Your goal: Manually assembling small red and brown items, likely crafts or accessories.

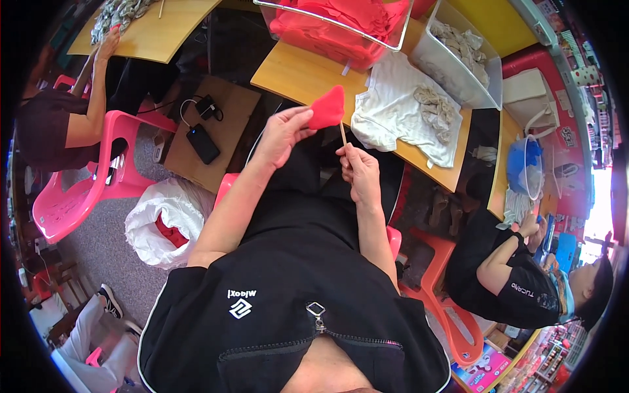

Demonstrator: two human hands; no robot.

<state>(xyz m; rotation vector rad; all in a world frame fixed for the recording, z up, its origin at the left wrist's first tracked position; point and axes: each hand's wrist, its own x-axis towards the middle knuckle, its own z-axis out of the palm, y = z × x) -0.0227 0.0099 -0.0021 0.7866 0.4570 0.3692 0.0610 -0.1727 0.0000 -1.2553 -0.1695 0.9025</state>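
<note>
A seated person in a black top point(275, 288) works bare-handed above their lap, in front of a wooden table point(278, 78). The left hand point(282, 136) has a closed grip, thumb and fingers pinching the left edge of a small, bright red piece point(328, 109), which is held up in the air near the table's edge. The right hand point(360, 171), just below and to the right, has its grip closed around a thin wooden stick point(344, 135). The stick points up, its tip at the red piece's lower right corner; I cannot tell whether it goes inside.

On the table, a clear bin point(397, 48) full of similar red pieces stands beyond the hands. To its right lies a spread white garment point(386, 108) with a crumpled beige cloth point(434, 112) on it, and next to that a translucent bin point(452, 88) of crumpled fabric. On the floor at the person's left sits an open white sack point(141, 229) with something red point(170, 231) inside. Co-workers sit on either side, well apart.
</note>
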